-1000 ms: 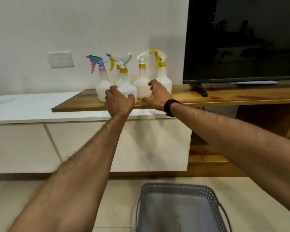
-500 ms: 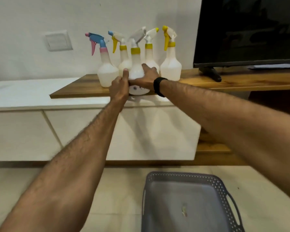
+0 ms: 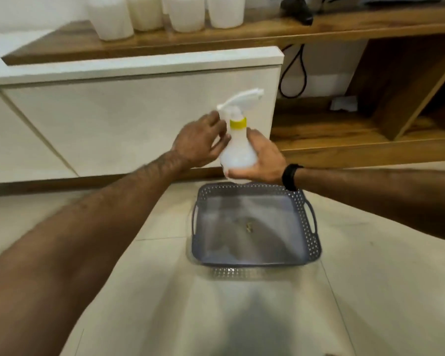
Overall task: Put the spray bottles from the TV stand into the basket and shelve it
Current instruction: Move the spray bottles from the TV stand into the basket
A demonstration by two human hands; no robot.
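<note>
Right hand [image 3: 261, 160] grips bottle [image 3: 237, 150] upright above far rim of basket [image 3: 309, 242]; left hand [image 3: 199, 142] open, touching its neck. Lower nearer, into basket centre; keep upright.

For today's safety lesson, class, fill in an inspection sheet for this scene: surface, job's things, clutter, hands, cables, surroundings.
Surface: tiled floor, bare around the basket.
Job's things: grey basket on the floor, no bottles in it; one bottle held upright above its far edge; four bottles on the stand.
Clutter: small speck in the basket.
Hands: right hand has a grip on the bottle's base; left hand open against its neck.
Cables: black cable looping below the stand.
Surroundings: white cabinet, wooden shelf.
</note>
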